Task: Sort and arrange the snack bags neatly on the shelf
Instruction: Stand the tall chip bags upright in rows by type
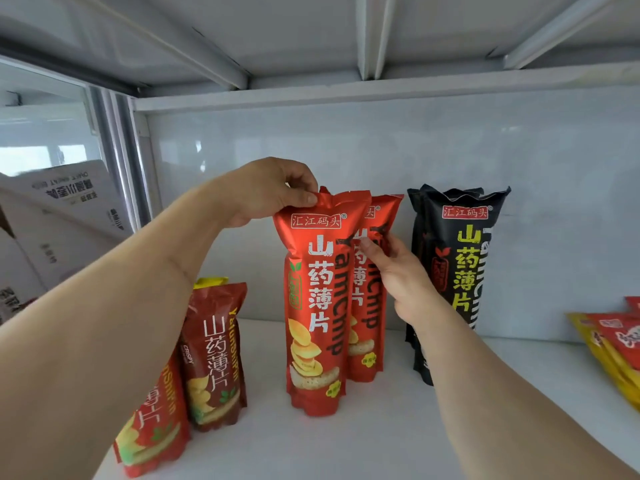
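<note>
On the white shelf [381, 427], the left hand [273, 188] pinches the top of a tall shiny red snack bag [315, 306] to keep it standing, while the right hand [398, 271] grips the matching red bag behind [372, 299], likely to line them up.

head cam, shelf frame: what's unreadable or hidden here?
- Head view: second red bag, print mostly hidden by front red bag and right hand.
- Bags behind front black bag: count unclear, only edges show.
- Yellow-red packets: cut off by right edge.
- Lowest dark-red bag: top covered by left forearm.
- Left hand: fingers behind the bag top hidden.
</note>
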### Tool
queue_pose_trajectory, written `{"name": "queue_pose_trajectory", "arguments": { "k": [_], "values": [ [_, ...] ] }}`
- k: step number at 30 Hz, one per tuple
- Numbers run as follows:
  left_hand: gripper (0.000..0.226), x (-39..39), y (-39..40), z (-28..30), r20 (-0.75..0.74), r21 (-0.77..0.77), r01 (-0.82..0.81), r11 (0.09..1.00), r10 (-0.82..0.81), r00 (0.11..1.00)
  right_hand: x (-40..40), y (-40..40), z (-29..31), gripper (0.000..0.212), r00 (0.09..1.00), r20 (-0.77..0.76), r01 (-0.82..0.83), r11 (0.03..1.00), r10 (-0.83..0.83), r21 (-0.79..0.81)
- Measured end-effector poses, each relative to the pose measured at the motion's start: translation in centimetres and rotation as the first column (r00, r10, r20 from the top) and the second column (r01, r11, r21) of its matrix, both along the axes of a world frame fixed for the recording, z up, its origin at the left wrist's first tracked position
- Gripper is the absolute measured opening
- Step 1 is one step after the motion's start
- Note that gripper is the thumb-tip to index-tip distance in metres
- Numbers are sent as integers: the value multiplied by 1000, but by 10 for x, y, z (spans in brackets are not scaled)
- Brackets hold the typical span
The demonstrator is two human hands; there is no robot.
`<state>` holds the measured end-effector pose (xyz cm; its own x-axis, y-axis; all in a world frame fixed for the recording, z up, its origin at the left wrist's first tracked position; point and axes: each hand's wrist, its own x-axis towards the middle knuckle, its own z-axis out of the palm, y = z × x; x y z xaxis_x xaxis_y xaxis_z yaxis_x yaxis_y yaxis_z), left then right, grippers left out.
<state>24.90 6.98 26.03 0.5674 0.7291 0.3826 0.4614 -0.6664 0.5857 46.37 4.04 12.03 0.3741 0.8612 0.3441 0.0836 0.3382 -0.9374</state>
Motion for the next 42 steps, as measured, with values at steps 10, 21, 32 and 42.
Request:
{"name": "queue_pose_trajectory", "arguments": {
  "k": [10,21,32,42],
  "values": [
    [4,35,-2,-49,446,-136,-152,979,197,873,-9,-16,-20,82,998,-62,12,998,-16,-67],
    [75,54,-25,-168,687,-390,65,918,244,684,-29,-42,-76,47,998,67,19,1000,-19,1],
    [88,48,-3,-244,649,-617,333,713,223,727,-29,-32,-146,96,999,41,4,1000,-3,-17],
    [71,76,2,-269,672,-626,400,670,203,712,-15,-40,-147,46,999,-34,-1,996,-2,-89]
  ]
}}
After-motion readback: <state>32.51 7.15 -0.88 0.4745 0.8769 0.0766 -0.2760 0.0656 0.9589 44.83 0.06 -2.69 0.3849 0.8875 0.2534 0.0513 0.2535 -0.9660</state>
